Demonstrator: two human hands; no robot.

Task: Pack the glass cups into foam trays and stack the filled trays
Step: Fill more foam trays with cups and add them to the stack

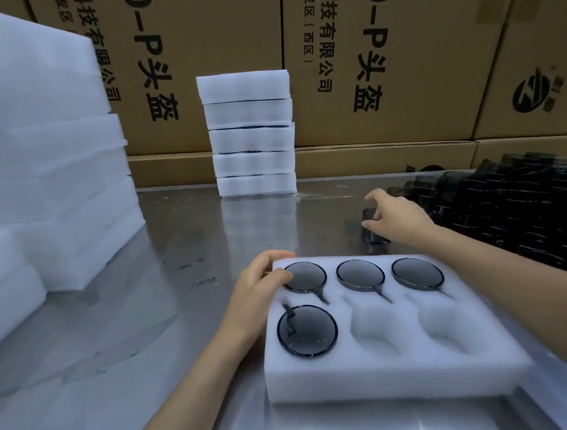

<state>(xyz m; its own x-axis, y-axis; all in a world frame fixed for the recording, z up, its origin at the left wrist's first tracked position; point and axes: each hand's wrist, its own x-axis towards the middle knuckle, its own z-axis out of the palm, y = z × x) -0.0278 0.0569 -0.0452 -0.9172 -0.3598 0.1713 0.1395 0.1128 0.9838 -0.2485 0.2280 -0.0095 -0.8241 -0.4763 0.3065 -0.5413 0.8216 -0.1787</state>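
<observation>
Your right hand reaches to the far right of the tray, its grip curled round a dark cup standing on the worktop, just beside the heap of cups. Your left hand rests on the tray's far-left corner, fingers relaxed, touching the rim of the cup there. Four pockets hold cups; the two near-right ones do not. The stack of filled trays stands far behind.
</observation>
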